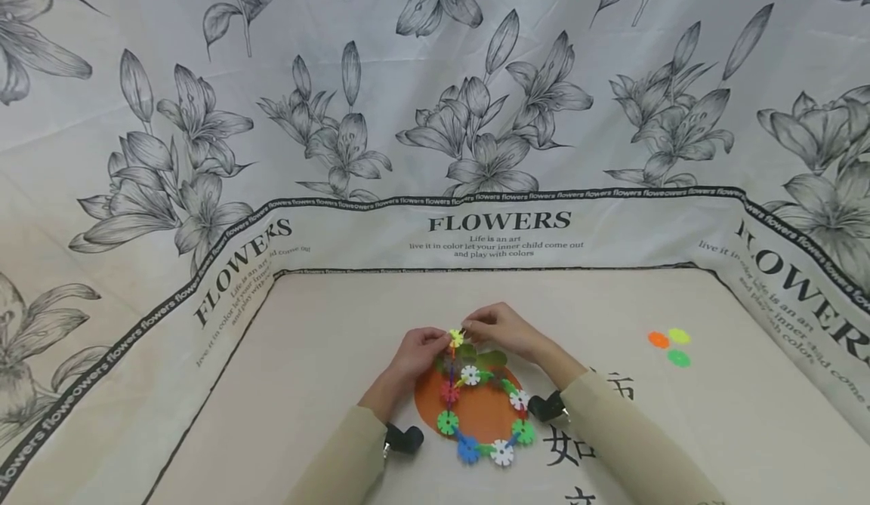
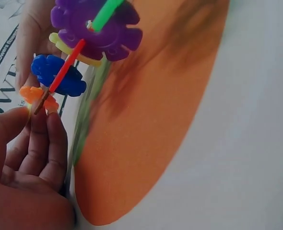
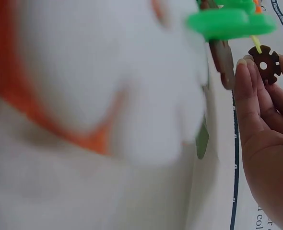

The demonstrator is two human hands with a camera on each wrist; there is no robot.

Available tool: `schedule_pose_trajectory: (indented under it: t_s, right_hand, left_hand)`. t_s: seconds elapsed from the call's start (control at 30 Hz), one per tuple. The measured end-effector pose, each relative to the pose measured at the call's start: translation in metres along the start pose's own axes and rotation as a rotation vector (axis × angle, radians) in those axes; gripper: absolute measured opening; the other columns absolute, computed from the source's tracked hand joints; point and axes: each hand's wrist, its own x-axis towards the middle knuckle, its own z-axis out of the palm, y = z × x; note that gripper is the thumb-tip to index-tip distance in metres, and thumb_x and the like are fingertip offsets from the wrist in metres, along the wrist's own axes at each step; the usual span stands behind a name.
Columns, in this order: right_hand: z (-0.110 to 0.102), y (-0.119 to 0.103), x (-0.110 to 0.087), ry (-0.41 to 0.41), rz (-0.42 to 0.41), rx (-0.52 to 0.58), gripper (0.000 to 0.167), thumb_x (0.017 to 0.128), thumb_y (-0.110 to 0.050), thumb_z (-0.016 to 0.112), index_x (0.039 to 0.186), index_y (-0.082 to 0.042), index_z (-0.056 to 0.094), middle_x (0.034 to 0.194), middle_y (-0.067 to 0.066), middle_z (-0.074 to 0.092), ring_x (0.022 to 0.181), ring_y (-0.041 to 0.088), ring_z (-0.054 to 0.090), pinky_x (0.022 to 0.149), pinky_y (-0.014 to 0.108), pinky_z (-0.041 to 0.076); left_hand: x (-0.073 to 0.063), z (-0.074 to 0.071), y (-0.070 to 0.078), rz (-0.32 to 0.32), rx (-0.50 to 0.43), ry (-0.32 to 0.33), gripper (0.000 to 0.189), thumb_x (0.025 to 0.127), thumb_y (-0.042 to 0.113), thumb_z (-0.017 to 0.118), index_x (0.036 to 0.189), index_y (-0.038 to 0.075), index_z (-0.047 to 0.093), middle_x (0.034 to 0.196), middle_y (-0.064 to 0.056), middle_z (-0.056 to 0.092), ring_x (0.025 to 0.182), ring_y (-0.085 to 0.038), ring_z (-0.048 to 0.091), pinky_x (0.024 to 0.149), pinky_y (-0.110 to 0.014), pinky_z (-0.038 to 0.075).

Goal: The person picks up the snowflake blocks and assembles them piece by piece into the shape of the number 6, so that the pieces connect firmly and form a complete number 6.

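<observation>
A ring-shaped chain of notched plastic discs (image 1: 447, 422) in several colours hangs between my hands, joined by other discs seen edge-on. My left hand (image 1: 412, 352) pinches its upper end by a yellow disc (image 1: 456, 339); in the left wrist view an orange disc (image 2: 33, 95) lies at its thumb and fingertips, near a blue disc (image 2: 57, 75) and a purple disc (image 2: 96, 28). My right hand (image 1: 506, 331) pinches a brown disc (image 3: 270, 72) with a round centre hole. A thin yellow piece (image 3: 256, 44) meets that disc's edge. Blurred white discs cover much of the right wrist view.
Three loose discs, an orange one (image 1: 658, 340), a yellow one (image 1: 679, 336) and a green one (image 1: 678, 358), lie to the right on the pale cloth (image 1: 306, 354). Beneath the chain is a printed orange fruit (image 1: 428, 399). A flower-printed curtain (image 1: 353, 233) rises behind.
</observation>
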Motion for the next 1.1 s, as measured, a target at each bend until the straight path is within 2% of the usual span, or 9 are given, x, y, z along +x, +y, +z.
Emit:
schedule_pose_trajectory:
  t_s: [0.13,0.33,0.57,0.87,1.1]
  right_hand:
    - [0.0026,-0.0023,0.0008,0.002,0.000,0.003,0.033,0.104,-0.021,0.061,0.116,0.008,0.071,0.101,0.018,0.074,0.090,0.031,0.070,0.082,0.044,0.059]
    - [0.0044,-0.0015,0.0033,-0.005,0.019,0.028,0.028,0.103,-0.021,0.064,0.111,0.003,0.074,0.096,0.016,0.075,0.087,0.031,0.072,0.080,0.043,0.060]
    - [0.0060,-0.0002,0.0037,0.000,0.026,0.034,0.028,0.102,-0.022,0.065,0.105,0.004,0.075,0.091,0.015,0.074,0.084,0.035,0.072,0.080,0.047,0.060]
    - [0.0051,-0.0054,0.0036,0.000,0.039,0.050,0.025,0.102,-0.019,0.065,0.105,0.004,0.075,0.095,0.018,0.074,0.085,0.036,0.072,0.081,0.048,0.059]
    - [0.0046,-0.0070,0.0035,-0.020,0.027,0.050,0.025,0.102,-0.016,0.065,0.107,0.006,0.074,0.095,0.017,0.075,0.084,0.036,0.072,0.081,0.050,0.059]
  left_hand:
    - [-0.0022,0.0004,0.0010,0.012,-0.014,0.008,0.024,0.102,0.019,0.065,0.106,-0.003,0.073,0.089,-0.005,0.075,0.086,-0.012,0.064,0.087,-0.032,0.051]
    - [-0.0033,0.0011,0.0019,-0.003,-0.035,0.033,0.021,0.101,0.017,0.065,0.104,-0.002,0.073,0.085,-0.003,0.073,0.082,-0.011,0.063,0.081,-0.027,0.051]
    - [-0.0025,0.0015,0.0008,-0.019,-0.044,0.051,0.020,0.101,0.016,0.065,0.104,-0.002,0.073,0.085,-0.002,0.073,0.080,-0.010,0.063,0.077,-0.025,0.051]
    - [0.0012,-0.0002,0.0006,-0.030,-0.028,0.043,0.019,0.101,0.017,0.066,0.103,0.000,0.073,0.084,-0.001,0.073,0.080,-0.011,0.061,0.077,-0.025,0.049]
    - [-0.0008,0.0017,-0.0011,-0.037,-0.016,0.045,0.020,0.101,0.018,0.066,0.104,0.000,0.074,0.085,-0.003,0.074,0.081,-0.012,0.062,0.077,-0.026,0.050]
